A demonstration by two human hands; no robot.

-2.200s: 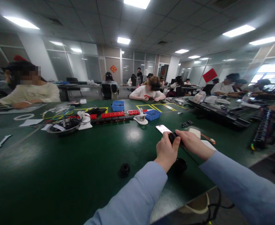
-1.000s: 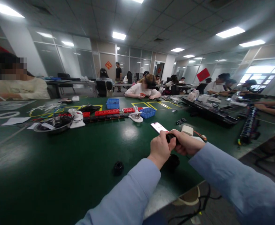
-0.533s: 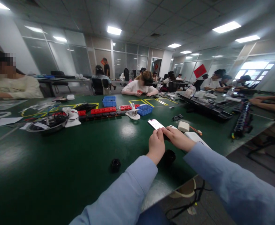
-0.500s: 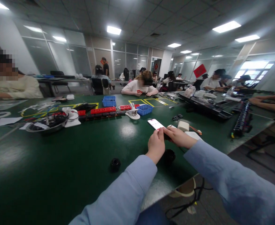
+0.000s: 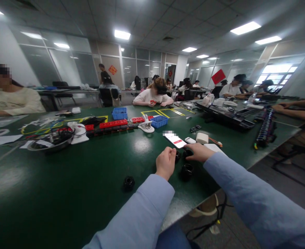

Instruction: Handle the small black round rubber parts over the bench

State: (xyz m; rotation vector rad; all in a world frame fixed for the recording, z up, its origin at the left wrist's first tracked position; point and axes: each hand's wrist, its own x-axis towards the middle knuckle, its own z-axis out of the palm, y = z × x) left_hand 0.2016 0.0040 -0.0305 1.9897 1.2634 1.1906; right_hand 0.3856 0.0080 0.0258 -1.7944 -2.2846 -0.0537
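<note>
My left hand (image 5: 166, 162) is closed, with its thumb and fingers around a black ring-shaped plastic part (image 5: 178, 157) that shows at its right side. A short distance to the right, my right hand (image 5: 199, 152) has its fingers bent round another black plastic part (image 5: 187, 154), partly hidden by them. Just beyond both hands lies a phone (image 5: 177, 141) with a lit white screen and a red bar. Below the right hand a black round hollow part (image 5: 187, 170) stands on the table. A smaller black ring-shaped part (image 5: 128, 183) sits to the left of my left forearm.
The green table (image 5: 90, 180) carries a white clip (image 5: 146, 125), blue bins (image 5: 159, 121), a red-and-black strip (image 5: 113, 124) and a metal bowl of cables (image 5: 51, 141). White cases (image 5: 202, 138) lie beyond my right hand. Co-workers sit across and at both sides.
My hands have moved back from the phone and slightly apart, uncovering its screen, a small white case and the black parts at my fingers. The view has shifted slightly.
</note>
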